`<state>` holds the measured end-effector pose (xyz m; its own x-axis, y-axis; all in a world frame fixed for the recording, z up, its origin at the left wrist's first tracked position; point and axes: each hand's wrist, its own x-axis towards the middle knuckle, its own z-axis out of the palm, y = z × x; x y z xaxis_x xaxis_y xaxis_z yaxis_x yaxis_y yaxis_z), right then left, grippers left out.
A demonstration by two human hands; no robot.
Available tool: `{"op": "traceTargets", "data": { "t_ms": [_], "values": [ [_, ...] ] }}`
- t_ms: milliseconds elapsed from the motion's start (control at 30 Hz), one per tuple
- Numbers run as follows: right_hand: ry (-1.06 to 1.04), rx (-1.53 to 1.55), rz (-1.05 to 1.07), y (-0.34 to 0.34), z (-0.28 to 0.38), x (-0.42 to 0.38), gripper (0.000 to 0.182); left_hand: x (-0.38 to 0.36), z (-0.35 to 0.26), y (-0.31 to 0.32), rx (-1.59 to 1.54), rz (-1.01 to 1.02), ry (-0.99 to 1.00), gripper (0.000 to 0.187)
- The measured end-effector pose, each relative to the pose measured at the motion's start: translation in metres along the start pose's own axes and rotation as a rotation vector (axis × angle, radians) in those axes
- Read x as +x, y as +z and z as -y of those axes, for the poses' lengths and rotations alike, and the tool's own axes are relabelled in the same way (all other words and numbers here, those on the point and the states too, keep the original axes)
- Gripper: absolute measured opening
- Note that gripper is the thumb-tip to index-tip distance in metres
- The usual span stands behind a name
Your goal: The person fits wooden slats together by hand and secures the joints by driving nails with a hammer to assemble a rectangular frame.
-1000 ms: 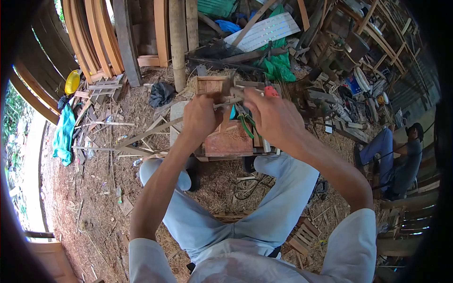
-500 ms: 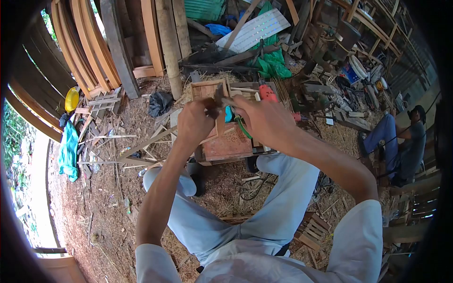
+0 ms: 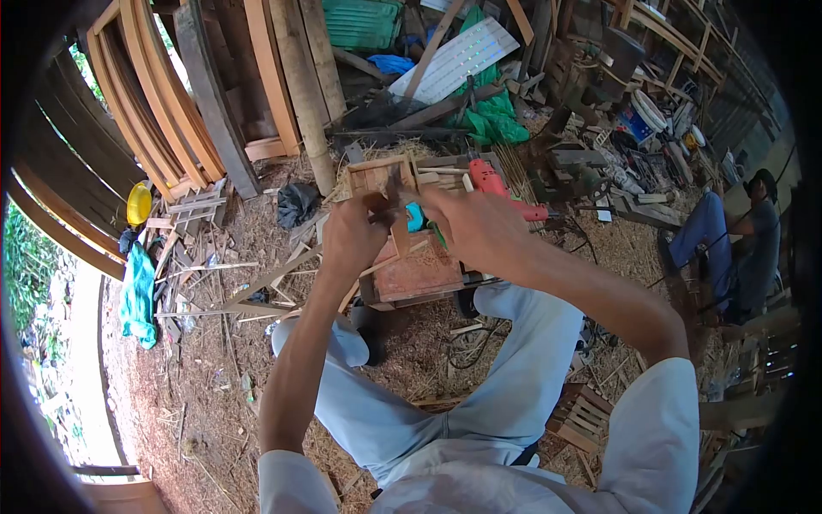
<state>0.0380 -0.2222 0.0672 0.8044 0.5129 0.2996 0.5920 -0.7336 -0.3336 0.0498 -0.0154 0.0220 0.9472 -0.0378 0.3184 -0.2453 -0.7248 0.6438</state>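
Above a low wooden workbench (image 3: 419, 272), both hands are raised close together. My left hand (image 3: 353, 231) is closed round a small dark piece, blurred and too small to name. My right hand (image 3: 469, 224) is closed on something I cannot make out, just right of the left hand. A dark upright tip (image 3: 395, 178) shows between the hands. Below them are a thin wooden piece (image 3: 400, 237) and a teal object (image 3: 415, 218). The red power drill (image 3: 490, 178) lies on the bench's far right side, beyond my right hand.
A shallow wooden tray (image 3: 370, 178) is at the bench's far end. A black plastic bag (image 3: 296, 206) and wood scraps lie to the left. A seated person (image 3: 753, 240) is at the far right. Curved wooden frames (image 3: 158, 94) lean at the upper left.
The view has shifted slightly, so the surroundings appear further right at the left side. Both hands remain together above the bench, and more of the red drill shows.
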Motion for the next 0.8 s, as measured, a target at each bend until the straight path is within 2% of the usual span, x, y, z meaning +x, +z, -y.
{"op": "traceTargets", "data": {
  "t_ms": [133,200,233,300,400,600,700,800],
  "values": [
    [0.060,0.075,0.022,-0.008,0.001,0.003,0.016,-0.002,-0.006,-0.005,0.084,-0.010,0.014,0.017],
    [0.029,0.223,-0.204,-0.009,0.006,0.005,0.015,-0.002,-0.004,-0.007,-0.017,0.066,0.016,0.018],
    [0.025,0.226,-0.203,-0.004,0.003,0.004,0.015,-0.002,-0.003,-0.006,-0.014,0.063,0.013,0.018],
    [0.031,0.017,0.016,0.003,-0.001,0.002,0.016,0.001,-0.001,-0.002,0.052,0.003,-0.010,0.013],
    [0.039,0.126,-0.127,-0.007,0.004,0.005,0.016,-0.001,-0.002,-0.002,0.021,-0.002,0.019,0.012],
    [0.107,0.065,-0.004,0.001,-0.004,0.000,0.022,0.000,-0.003,-0.001,0.095,-0.084,0.083,0.014],
    [0.138,0.100,-0.121,-0.004,-0.005,0.003,0.023,-0.002,-0.013,-0.006,0.074,-0.022,0.029,0.014],
    [0.161,0.130,-0.061,-0.010,-0.002,0.002,0.023,-0.001,-0.005,-0.005,0.103,-0.021,0.064,0.016]
  ]
}}
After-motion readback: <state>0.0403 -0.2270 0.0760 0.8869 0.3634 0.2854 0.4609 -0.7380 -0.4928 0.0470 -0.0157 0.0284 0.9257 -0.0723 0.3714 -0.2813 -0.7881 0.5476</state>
